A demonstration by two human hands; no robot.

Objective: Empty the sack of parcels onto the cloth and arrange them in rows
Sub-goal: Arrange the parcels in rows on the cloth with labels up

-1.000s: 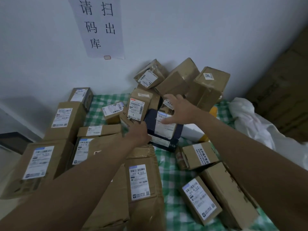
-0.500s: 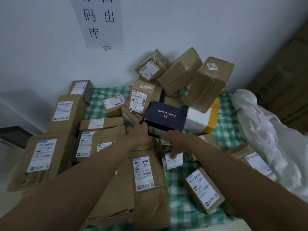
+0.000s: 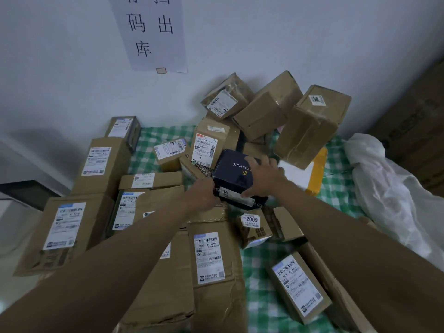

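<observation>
A dark blue box (image 3: 234,175) with gold lettering sits at the foot of a heap of brown cardboard parcels (image 3: 266,111) against the wall. My right hand (image 3: 263,179) lies over its top right, thumb curled onto its white label. My left hand (image 3: 203,193) grips the box's lower left corner. Labelled brown parcels (image 3: 101,162) lie side by side on the left of the green checked cloth (image 3: 262,294). The emptied white sack (image 3: 384,188) lies crumpled at the right.
A small box marked 2009 (image 3: 254,225) and a labelled box (image 3: 299,287) lie near my right arm. A white and yellow box (image 3: 310,176) sits under the heap. A paper sign (image 3: 153,32) hangs on the wall. Large cartons (image 3: 418,131) stand at the far right.
The dark blue box was tipped from standing on edge onto its base, lettering up. My right hand dropped to the small box below, then came back onto the blue box's top.
</observation>
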